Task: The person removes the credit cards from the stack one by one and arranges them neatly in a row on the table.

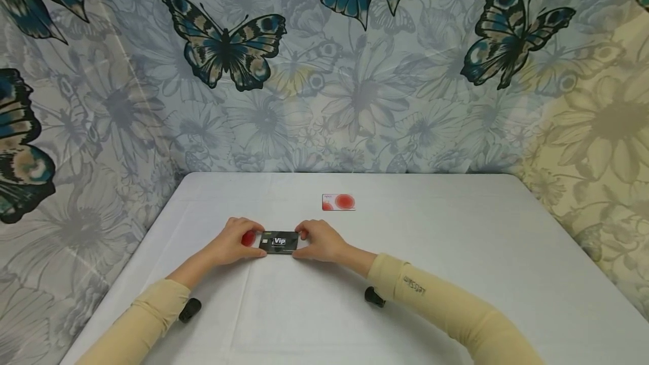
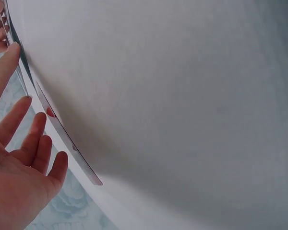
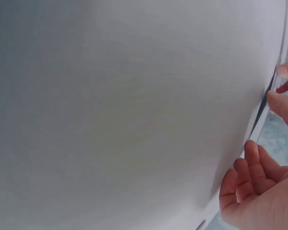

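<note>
Two hands (image 1: 238,241) (image 1: 319,241) pinch a black VIP card (image 1: 278,242) on the table (image 1: 456,275).

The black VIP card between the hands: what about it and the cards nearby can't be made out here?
- VIP card: small print too small in the head view; both ends hidden by the left hand and right hand.
- Red patch under the left hand: mostly covered by fingers; cannot tell what it belongs to.
- Red-and-white card: its lettering is too small.
- Wrist views: cards appear edge-on only, faces unseen.
</note>
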A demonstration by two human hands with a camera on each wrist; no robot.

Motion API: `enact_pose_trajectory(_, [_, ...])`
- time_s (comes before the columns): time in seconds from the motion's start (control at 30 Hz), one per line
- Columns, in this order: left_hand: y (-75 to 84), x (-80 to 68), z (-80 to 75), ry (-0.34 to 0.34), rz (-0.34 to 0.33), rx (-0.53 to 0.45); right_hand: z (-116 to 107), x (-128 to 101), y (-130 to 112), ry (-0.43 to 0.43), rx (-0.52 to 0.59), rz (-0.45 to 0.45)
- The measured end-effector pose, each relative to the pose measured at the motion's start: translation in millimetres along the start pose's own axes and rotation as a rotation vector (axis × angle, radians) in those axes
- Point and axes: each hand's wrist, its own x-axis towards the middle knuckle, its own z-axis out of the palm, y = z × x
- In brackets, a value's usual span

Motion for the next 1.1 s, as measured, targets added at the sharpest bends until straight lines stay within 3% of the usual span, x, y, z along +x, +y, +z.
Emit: enact_pose_trajectory(1.1, [-11.3, -1.2, -2.2, 0.016, -0.038, -0.022, 10, 11, -5, -0.009, -0.094, 0.106])
